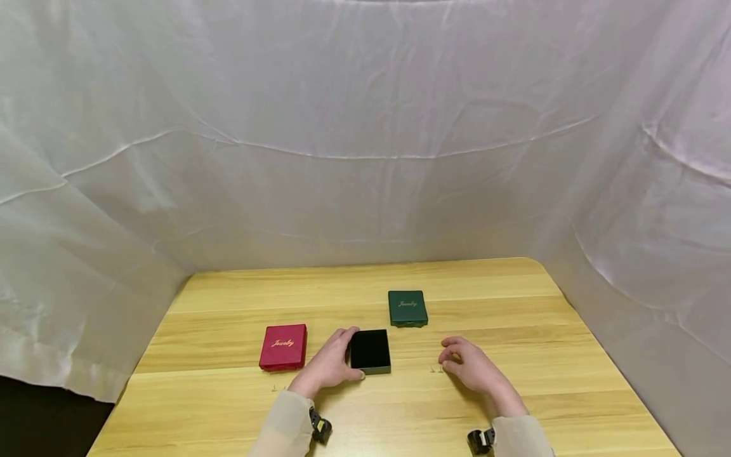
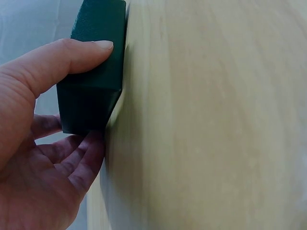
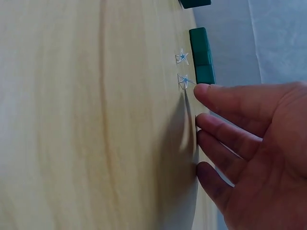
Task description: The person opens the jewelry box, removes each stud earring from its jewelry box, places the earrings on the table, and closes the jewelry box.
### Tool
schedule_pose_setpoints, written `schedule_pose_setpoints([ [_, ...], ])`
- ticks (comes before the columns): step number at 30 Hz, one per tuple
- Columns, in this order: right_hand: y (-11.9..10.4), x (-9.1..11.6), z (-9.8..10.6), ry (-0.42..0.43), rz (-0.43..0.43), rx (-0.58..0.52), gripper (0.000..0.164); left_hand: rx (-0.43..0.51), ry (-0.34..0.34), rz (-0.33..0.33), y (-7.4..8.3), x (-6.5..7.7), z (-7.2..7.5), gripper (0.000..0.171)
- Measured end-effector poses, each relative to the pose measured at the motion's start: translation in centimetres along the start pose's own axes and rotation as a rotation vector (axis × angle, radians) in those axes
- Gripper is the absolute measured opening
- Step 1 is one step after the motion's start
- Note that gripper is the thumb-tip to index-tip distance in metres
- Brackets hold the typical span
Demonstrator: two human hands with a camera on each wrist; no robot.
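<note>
My left hand (image 1: 330, 366) grips an open green jewelry box (image 1: 370, 369) with a black lining, thumb along the near side and fingers at the far left. In the left wrist view, the thumb lies on one green wall of the box (image 2: 91, 103). My right hand (image 1: 471, 367) hovers low over the table at two small star earrings (image 3: 182, 57), its fingers loosely bent with nothing held between them. One fingertip is right beside the nearer star earring (image 3: 185, 81). Behind them lies a green piece lettered "Jewelry" (image 1: 408, 309).
A red box lettered "Jewelry" (image 1: 283, 347) sits left of my left hand. Tiny pieces (image 1: 274, 388) lie in front of it. The wooden table (image 1: 365, 282) ends at a pale cloth curtain (image 1: 365, 190) at the back and sides.
</note>
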State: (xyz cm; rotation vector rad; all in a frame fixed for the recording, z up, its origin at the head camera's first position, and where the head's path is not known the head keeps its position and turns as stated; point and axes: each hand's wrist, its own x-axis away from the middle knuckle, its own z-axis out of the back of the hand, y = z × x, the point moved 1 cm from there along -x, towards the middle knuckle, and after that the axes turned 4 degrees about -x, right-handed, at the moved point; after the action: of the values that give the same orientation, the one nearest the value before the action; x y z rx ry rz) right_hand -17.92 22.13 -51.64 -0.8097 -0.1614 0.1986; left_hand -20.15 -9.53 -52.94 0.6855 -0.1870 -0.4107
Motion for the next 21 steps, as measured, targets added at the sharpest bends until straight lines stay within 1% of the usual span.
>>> schedule_pose_setpoints([
  [4, 0.0, -0.1, 0.2, -0.01, -0.004, -0.021, 0.009, -0.004, -0.002, 0.004, 0.0, 0.0, 0.0, 0.093],
  [7, -0.2, -0.3, 0.4, -0.017, -0.016, -0.041, 0.008, -0.006, -0.003, 0.005, 0.0, 0.0, 0.0, 0.093],
  [12, -0.8, -1.2, 0.9, -0.023, -0.019, -0.044, 0.014, -0.001, -0.005, 0.012, 0.1, 0.0, 0.1, 0.093],
  [21, -1.9, -3.6, 1.3, -0.051, -0.02, -0.001, 0.03, -0.007, -0.007, 0.004, 0.0, 0.0, 0.1, 0.093],
])
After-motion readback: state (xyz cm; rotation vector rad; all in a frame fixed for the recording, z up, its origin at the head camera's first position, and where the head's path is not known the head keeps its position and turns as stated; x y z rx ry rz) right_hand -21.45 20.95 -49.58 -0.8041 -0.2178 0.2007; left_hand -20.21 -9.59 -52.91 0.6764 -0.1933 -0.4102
